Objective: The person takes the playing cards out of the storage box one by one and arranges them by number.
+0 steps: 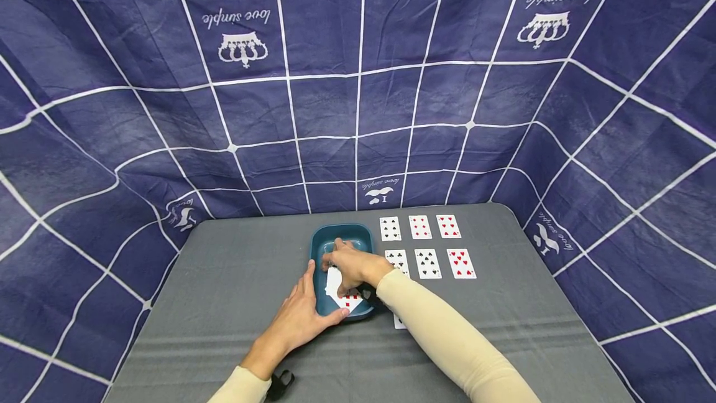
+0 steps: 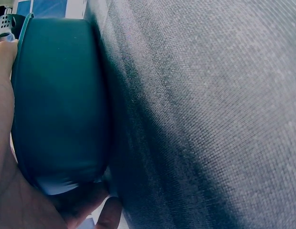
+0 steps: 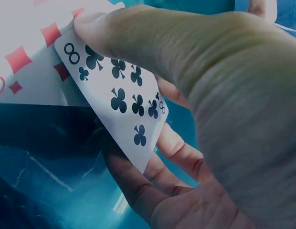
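Observation:
A blue-green tray (image 1: 342,227) stands on the grey table, with playing cards inside it. My left hand (image 1: 296,306) holds the tray's near left corner, its thumb at the near rim and its fingers along the left side. My right hand (image 1: 355,266) is inside the tray and grips an eight of clubs (image 3: 126,102) between thumb and fingers. The card is tilted in the right wrist view. Against it and partly behind it is a diamonds card (image 3: 24,71), mostly cut off by the frame edge. How many cards the right hand holds is hidden.
Right of the tray, face-up cards form rows: spades (image 1: 390,229), diamonds (image 1: 420,227) and hearts (image 1: 448,227) behind; clubs (image 1: 396,257), spades (image 1: 428,264) and hearts (image 1: 461,264) in front. My right forearm mostly covers another card (image 1: 399,323). A blue checked cloth (image 1: 324,104) surrounds the table.

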A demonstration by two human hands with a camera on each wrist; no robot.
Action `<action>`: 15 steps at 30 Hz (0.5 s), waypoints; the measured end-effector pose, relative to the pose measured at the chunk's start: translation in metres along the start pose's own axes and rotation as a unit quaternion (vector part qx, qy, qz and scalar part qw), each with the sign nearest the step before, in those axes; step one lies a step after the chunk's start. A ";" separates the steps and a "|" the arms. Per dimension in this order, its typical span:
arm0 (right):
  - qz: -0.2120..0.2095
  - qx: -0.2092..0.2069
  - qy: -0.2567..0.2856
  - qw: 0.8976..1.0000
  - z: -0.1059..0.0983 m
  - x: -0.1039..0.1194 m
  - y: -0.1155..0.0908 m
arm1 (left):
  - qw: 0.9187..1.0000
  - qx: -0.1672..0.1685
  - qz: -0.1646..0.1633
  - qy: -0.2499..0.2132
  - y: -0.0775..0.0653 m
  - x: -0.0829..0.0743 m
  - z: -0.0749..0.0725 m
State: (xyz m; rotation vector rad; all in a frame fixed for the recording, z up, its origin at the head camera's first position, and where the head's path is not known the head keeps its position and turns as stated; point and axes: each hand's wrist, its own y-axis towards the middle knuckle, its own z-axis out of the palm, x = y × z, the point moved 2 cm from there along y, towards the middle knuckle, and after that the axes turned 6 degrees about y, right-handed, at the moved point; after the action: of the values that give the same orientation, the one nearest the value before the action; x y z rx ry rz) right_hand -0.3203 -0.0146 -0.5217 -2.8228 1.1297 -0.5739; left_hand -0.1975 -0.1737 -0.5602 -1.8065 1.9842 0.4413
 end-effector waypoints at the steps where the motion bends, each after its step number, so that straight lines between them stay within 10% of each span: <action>1: 0.001 -0.001 0.000 1.000 0.000 0.000 0.000 | 1.000 0.000 0.001 0.000 0.000 0.000 0.000; 15: 0.010 0.002 -0.014 1.000 -0.001 0.003 -0.003 | 1.000 -0.002 0.002 0.003 -0.001 0.001 -0.001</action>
State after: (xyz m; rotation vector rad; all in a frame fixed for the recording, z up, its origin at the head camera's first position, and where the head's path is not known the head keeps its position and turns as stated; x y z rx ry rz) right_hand -0.3165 -0.0145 -0.5190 -2.8033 1.1510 -0.5341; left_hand -0.1971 -0.1750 -0.5599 -1.8085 1.9920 0.4413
